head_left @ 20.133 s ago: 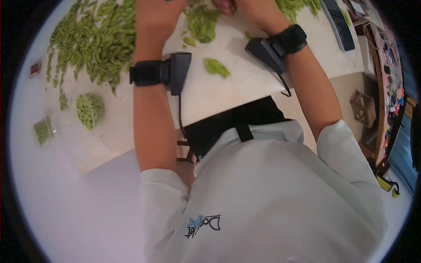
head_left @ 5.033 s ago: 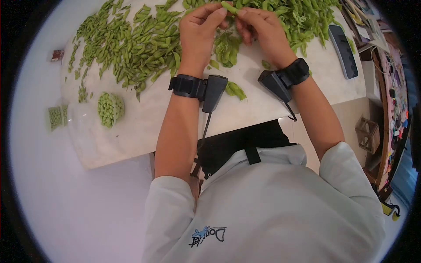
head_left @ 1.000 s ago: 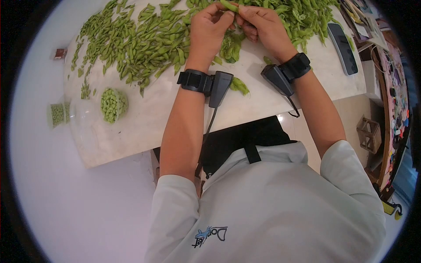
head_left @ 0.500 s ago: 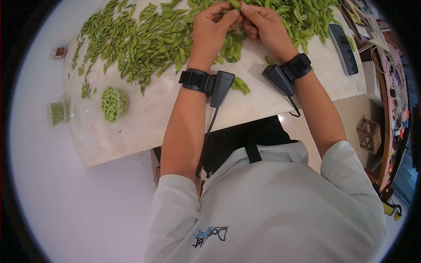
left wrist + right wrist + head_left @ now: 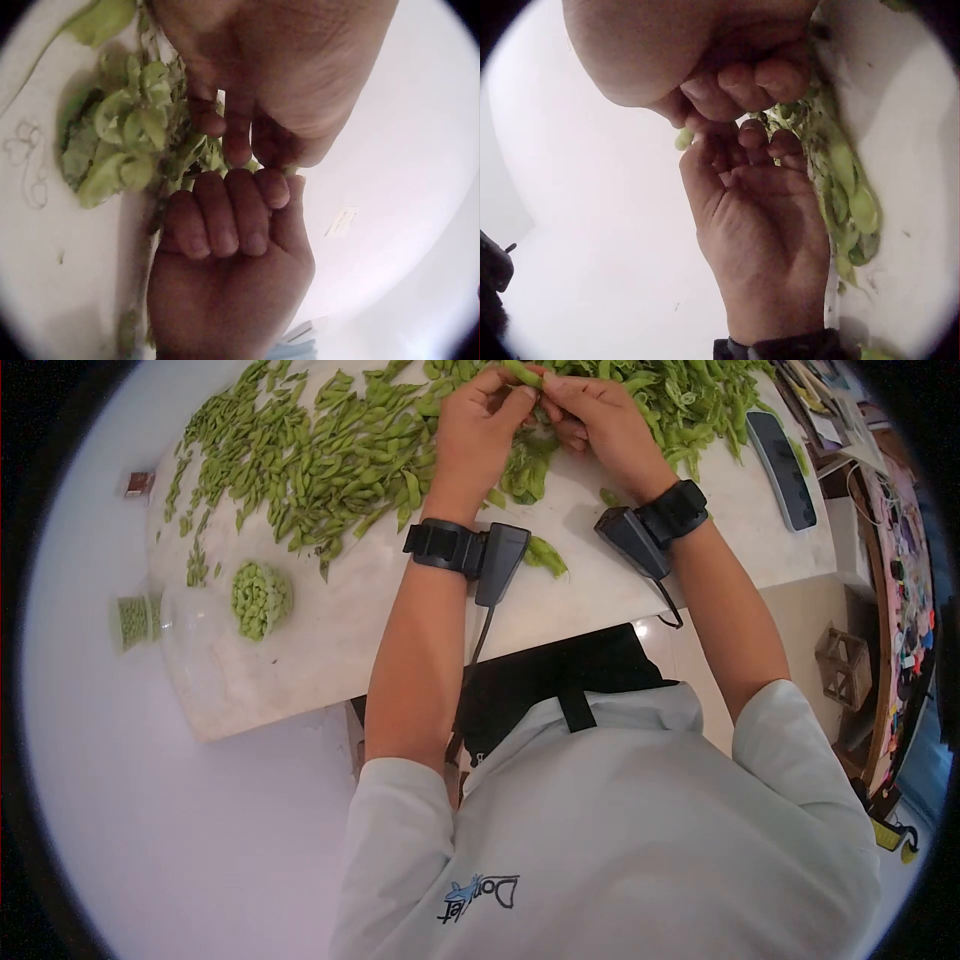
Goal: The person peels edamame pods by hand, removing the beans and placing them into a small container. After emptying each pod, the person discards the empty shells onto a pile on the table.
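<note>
A green bean pod (image 5: 522,373) is pinched between both hands at the top of the head view. My left hand (image 5: 480,430) holds its left part between thumb and forefinger. My right hand (image 5: 612,430) grips the other end the same way, its remaining fingers curled. In the right wrist view, a pale green tip of the pod (image 5: 683,139) pokes out by the left thumb; the rest hides behind fingers. Beneath the hands lies a clump of flattened green pods (image 5: 528,468). To the left spreads a large pile of pods (image 5: 340,470), and another green heap (image 5: 690,405) is at right.
A clear cup (image 5: 262,600) full of shelled green beans stands on the left of the pale table (image 5: 300,670). One loose pod (image 5: 545,557) lies by the left wrist camera. A phone (image 5: 782,470) lies near the right edge, beside assorted items (image 5: 815,400).
Over the last half second the pod and both hands shift slightly left. Twenty seconds ago the hands were mostly beyond the top edge; five seconds ago they also pinched a pod.
</note>
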The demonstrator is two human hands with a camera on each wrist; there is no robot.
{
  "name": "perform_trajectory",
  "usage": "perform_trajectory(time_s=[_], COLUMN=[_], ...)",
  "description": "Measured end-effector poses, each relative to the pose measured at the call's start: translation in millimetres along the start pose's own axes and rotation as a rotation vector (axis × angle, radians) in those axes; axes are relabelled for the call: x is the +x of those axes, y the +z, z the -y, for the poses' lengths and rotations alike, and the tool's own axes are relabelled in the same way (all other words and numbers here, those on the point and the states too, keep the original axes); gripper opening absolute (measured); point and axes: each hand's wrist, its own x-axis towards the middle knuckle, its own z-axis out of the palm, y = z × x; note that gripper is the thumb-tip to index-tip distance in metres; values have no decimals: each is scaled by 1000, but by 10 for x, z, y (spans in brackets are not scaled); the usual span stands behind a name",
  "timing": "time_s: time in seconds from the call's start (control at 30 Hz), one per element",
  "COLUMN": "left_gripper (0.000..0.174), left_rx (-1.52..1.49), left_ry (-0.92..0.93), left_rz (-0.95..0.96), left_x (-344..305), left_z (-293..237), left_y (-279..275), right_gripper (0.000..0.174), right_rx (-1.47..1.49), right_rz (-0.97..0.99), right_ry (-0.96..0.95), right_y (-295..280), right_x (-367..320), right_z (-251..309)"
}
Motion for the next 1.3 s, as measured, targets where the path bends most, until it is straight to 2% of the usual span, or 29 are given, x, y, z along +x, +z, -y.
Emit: perform_trajectory(time_s=[0.3,0.53,0.63,0.83,0.93,1.03,1.1,1.2,1.3], left_gripper=[15,17,22,30,32,32,30,24,31], left_rx=[6,-14,-81,-122,-104,-98,-25,-131,-40], left_ry=[5,88,98,-18,-35,-32,-32,73,86], left_rz=[10,-10,-36,-125,-155,-205,-222,-102,-33], left_x=[-10,-24,-34,-45,-33,-29,-31,28,7], left_z=[19,7,-87,-104,-86,-77,-57,142,116], left_y=[-32,10,39,49,48,106,67,-65,-57], right_gripper=[36,38,35,37,41,38,39,40,41], right_rx=[54,98,77,-4,-135,-322,-342,-361,-375], right_rz=[58,99,-10,1,16,-55,-16,3,-16], right_ry=[-10,-52,-20,1,-121,-158,-203,-218,-170], right_y=[17,23,41,44,106,128,74,35,19], right_x=[-17,-5,-4,-31,-32,-44,-17,-9,-5], right_z=[41,26,-45,-18,137,63,-2,-37,-22])
